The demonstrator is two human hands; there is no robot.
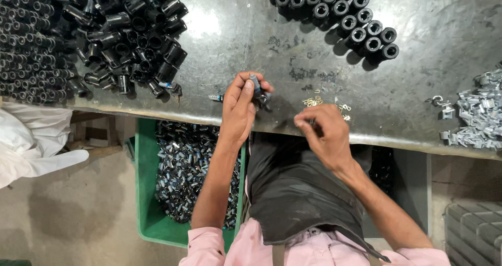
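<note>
Fingers of your left hand [241, 103] are pinched around a small grey-blue metal part [255, 83], held upright just above the table [418, 88] near the middle of the frame. Your right hand [323, 130] sits a little to the right and lower, over the table's front edge, its fingertips closed together on something too small to make out. Between and just beyond the two hands lies a scatter of tiny brass-coloured clips [314, 102]. Another small metal piece [215, 97] lies on the table just left of your left hand.

Further out, a loose heap of black plastic sleeves [130, 36] fills the upper left of the frame, and more of them stand upright in neat rows [340, 15] at the upper centre. At the right edge, well apart from your hands, there is a pile of silvery metal brackets [476, 117]. Below the table, under your left forearm, a green crate [144, 193] holds many small shiny metal parts. White cloth [31, 140] bulges in at the left edge. A dark apron [293, 193] covers your lap.
</note>
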